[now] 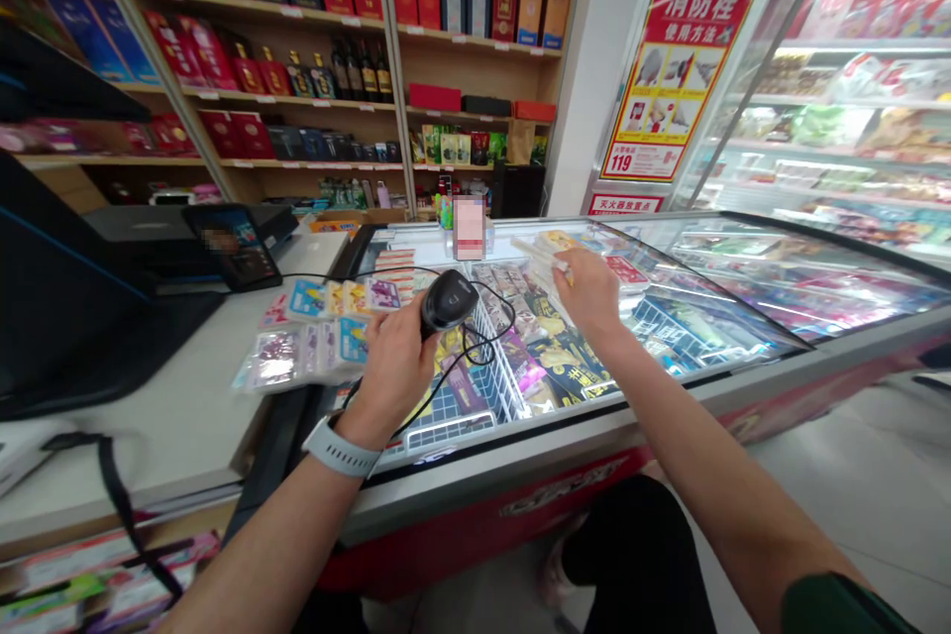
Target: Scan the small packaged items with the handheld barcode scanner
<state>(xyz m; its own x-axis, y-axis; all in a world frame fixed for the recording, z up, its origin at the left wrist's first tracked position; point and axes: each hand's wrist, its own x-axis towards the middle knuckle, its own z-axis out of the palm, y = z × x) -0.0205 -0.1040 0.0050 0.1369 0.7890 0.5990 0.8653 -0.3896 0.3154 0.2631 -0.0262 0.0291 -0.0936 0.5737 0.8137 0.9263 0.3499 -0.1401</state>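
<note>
A black barcode scanner (450, 299) is gripped in my left hand (401, 357), its head up and its cable looping over the freezer glass. To the right, my right hand (590, 292) pinches a pale, clear plastic packet (544, 269) above the glass lid; its contents are too blurred to make out. Left of the scanner, several small colourful packs (346, 297) lie in rows at the freezer's edge. In front of them are clear-wrapped packs (297, 355) with purple and blue labels.
Below my hands stands a chest freezer (565, 416) with a glass top and wire baskets of frozen goods. A pink card stand (470, 226) is on its far edge. On the left counter (185, 357) sit a phone (236, 246) and dark equipment. Shelves of boxed bottles line the back.
</note>
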